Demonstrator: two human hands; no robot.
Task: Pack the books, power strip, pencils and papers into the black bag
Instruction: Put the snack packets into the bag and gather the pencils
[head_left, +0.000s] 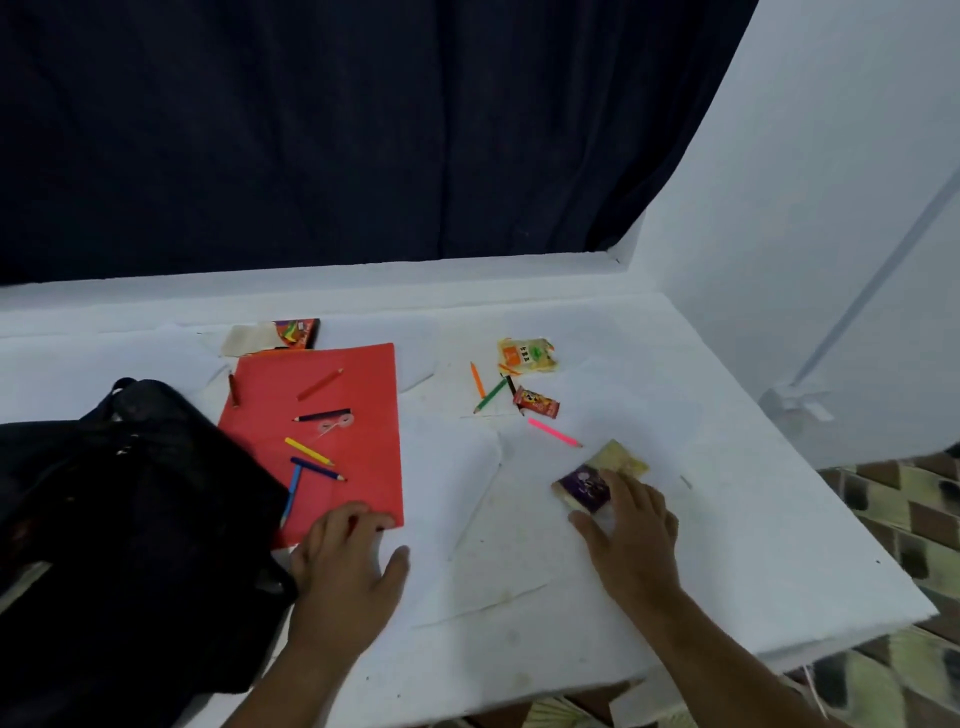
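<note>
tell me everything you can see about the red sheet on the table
The red sheet is a flat rectangle that looks like paper or thin card, plain and matte. It lies flat on the white table, left of middle, its left edge running beside the black bag. Several coloured pencils lie scattered on it, along with a small pale looped item that is too blurred to identify. The left hand rests with its fingertips at the sheet's near right corner.

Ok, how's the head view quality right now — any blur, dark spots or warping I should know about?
Head view: dim and soft overall; black bag loses all detail in shadow, right hand slightly motion-blurred over the purple packet, table edge and wall bowed by the wide-angle lens.
</note>
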